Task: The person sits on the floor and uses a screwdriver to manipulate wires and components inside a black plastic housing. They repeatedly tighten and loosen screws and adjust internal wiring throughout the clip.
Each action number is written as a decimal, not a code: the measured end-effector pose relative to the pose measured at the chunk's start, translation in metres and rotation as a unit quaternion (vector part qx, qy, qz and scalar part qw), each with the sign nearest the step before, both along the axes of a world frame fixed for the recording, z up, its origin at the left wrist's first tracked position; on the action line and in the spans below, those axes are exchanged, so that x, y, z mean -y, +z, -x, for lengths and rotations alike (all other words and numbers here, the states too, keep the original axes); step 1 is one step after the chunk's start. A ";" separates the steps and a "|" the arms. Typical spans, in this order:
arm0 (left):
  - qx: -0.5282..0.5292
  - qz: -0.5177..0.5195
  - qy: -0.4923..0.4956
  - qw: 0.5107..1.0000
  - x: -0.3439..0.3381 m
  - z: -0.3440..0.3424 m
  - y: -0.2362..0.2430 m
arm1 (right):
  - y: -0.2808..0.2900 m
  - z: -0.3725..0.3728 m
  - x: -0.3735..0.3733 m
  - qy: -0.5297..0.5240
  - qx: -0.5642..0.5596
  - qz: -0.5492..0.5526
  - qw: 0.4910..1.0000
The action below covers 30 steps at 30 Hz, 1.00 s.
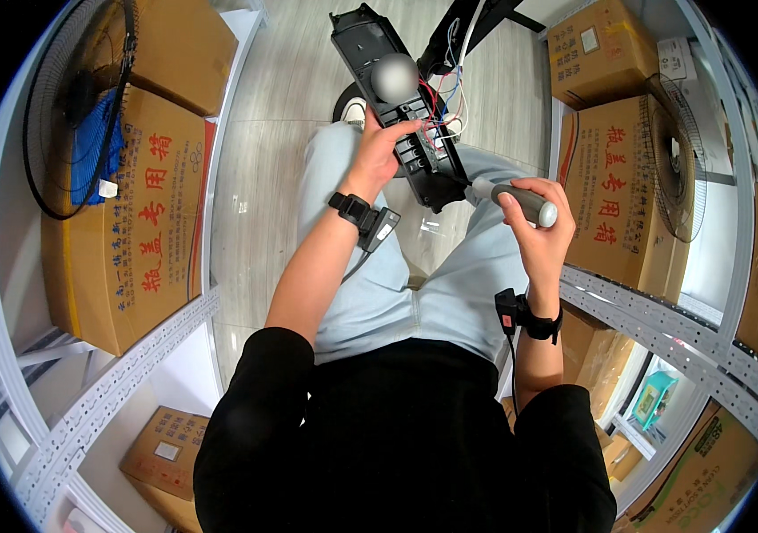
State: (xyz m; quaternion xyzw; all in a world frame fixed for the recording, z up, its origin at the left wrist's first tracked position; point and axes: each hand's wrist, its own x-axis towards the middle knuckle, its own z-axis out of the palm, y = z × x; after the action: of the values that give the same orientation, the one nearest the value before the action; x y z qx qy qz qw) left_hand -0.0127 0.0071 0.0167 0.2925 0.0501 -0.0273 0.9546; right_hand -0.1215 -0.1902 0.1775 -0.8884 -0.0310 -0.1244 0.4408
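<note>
A long black plastic housing (439, 180) lies slanted above my knees, its inner side with ribs and slots facing up. Thin red, blue and white wires (437, 111) come out of its middle. A blurred pale round patch covers part of its far half. My left hand (377, 153) grips the housing by its left edge, the thumb laid across the inside. In my right hand (541, 218) is a screwdriver (521, 202) with a thick grey handle, fingers wrapped round it. It points left to the housing's near right corner; whether its tip touches cannot be made out.
White metal shelves (112, 400) flank me, with large cardboard boxes (143, 213) on both sides. A round wire fan guard (77, 107) stands at the left, another fan guard (677, 160) at the right. A white cable (472, 35) and dark metal legs (477, 40) are beyond the housing.
</note>
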 end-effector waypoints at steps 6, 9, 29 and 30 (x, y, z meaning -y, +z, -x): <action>0.006 -0.005 -0.002 1.000 -0.001 0.000 0.000 | 0.003 -0.001 -0.003 0.001 0.004 0.002 1.000; -0.014 -0.002 -0.003 1.000 -0.001 0.002 0.003 | 0.004 -0.002 -0.003 0.000 0.006 0.003 1.000; -0.006 -0.003 0.004 1.000 -0.001 0.000 -0.003 | 0.007 -0.001 -0.005 0.013 0.006 0.016 1.000; -0.007 -0.004 0.004 1.000 -0.001 0.000 -0.002 | 0.006 -0.002 -0.005 0.011 0.005 0.013 1.000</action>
State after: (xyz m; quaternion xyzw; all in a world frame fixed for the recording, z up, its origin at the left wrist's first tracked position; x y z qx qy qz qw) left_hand -0.0125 0.0079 0.0149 0.2960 0.0580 -0.0249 0.9531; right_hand -0.1199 -0.1851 0.1834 -0.8929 -0.0448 -0.1238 0.4306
